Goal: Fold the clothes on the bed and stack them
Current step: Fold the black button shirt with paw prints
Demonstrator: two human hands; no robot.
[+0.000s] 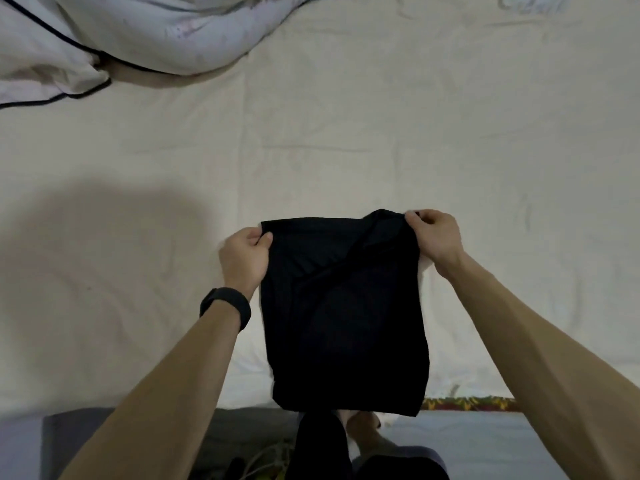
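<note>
A white duvet [114,36] with dark piping lies bunched at the far left of the bed [381,133]. Your left hand [244,259], black band [227,308] on its wrist, pinches the black garment [343,323] at its upper left corner. The garment hangs over the bed's near edge. Your right hand [434,237] pinches the upper right corner, fingers curled round the cloth.

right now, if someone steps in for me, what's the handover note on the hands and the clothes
Left hand: pinches the black garment at its top left corner.
Right hand: pinches the top right corner.
The garment hangs between them over the near edge of the bed sheet; a white duvet lies bunched far left.
Done: no folded stack in view.
Left: fold this garment and lay it down.
</note>
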